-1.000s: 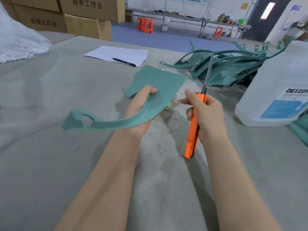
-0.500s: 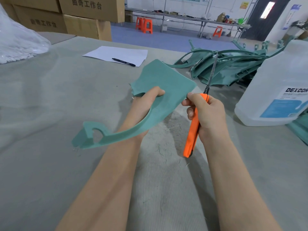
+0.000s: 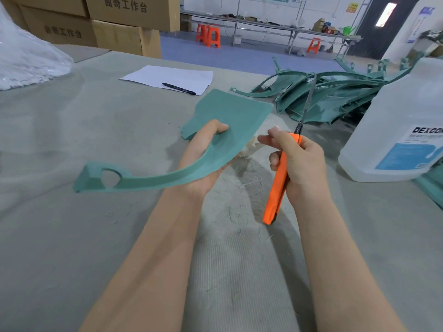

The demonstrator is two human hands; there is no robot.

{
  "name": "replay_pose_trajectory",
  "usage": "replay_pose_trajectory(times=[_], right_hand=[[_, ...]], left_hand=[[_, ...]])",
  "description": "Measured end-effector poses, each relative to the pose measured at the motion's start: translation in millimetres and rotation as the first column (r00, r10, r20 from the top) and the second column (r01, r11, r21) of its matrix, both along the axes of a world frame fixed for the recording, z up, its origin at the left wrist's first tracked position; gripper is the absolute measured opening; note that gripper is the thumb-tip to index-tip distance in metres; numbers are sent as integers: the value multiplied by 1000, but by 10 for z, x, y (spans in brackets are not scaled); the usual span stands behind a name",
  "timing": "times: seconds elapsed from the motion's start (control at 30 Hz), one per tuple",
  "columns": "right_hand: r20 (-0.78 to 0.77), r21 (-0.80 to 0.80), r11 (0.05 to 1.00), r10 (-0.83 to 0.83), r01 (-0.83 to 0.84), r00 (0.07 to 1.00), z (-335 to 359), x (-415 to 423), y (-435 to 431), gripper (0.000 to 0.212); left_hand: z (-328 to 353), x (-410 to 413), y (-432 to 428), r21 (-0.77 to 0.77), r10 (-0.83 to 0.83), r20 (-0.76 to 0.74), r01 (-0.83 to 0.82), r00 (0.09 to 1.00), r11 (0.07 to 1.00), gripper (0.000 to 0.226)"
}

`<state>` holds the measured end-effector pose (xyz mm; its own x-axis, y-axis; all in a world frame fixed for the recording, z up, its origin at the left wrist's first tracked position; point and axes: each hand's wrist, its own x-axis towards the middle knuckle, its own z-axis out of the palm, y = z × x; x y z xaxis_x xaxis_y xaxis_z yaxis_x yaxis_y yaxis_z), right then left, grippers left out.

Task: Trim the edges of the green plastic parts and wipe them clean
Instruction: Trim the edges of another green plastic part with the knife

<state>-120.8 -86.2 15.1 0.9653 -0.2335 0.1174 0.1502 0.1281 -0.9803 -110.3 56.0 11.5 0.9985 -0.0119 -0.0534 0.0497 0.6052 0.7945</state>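
Observation:
My left hand [image 3: 203,154] grips a green plastic part [image 3: 230,116] at its middle, thumb on top. The part has a broad flat panel at the far end and a long curved arm ending in a loop at the left. My right hand [image 3: 297,161] holds an orange utility knife [image 3: 278,185] with its long blade extended upward and away. The knife is just right of the panel's edge, a small gap apart. A whitish cloth [image 3: 249,149] lies on the table between my hands, partly hidden under the part.
A pile of more green parts [image 3: 335,97] lies at the back right. A large translucent jug [image 3: 402,130] stands at the right. White paper [image 3: 167,76] with a black pen [image 3: 178,88] lies further back, cardboard boxes [image 3: 124,37] and a plastic bag [image 3: 26,58] at the left. Trimmings litter the grey table [image 3: 72,236].
My left hand lowered the part and tilted its looped arm back toward level at the left. My right hand came off the panel's edge and moved slightly right and down with the knife.

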Motion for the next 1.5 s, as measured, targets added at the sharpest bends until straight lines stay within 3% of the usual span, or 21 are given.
replay_pose_trajectory(times=[0.1,0.2,0.43,0.9,1.0,1.17,1.3,1.5], right_hand=[[-1,-9,999,47,-47,999,1,-1,14,22],[-8,-33,999,19,-19,1000,8,-4,2,24],[18,-85,993,79,-77,997,56,-36,-27,19],[39,-170,976,146,-137,989,67,-50,-95,21],[53,-179,974,148,-136,988,68,-52,-94,22],[49,-116,993,43,-37,998,65,-24,-103,27],[-16,-115,991,-63,61,998,18,10,-142,25],[-68,-220,975,14,-28,998,-17,34,-96,9]], left_hand=[[1,6,-55,184,58,-2,-57,998,981,5],[8,12,-72,259,49,-16,-43,999,965,3],[-8,-28,-44,138,-84,14,81,996,987,14],[-27,0,-9,116,-148,-22,150,989,982,20],[-5,-3,9,22,-168,-58,170,984,985,26],[64,19,83,-281,-155,-167,103,974,954,6],[52,13,80,-331,-75,-168,16,983,943,7],[49,4,63,-334,-73,-168,12,983,942,7]])
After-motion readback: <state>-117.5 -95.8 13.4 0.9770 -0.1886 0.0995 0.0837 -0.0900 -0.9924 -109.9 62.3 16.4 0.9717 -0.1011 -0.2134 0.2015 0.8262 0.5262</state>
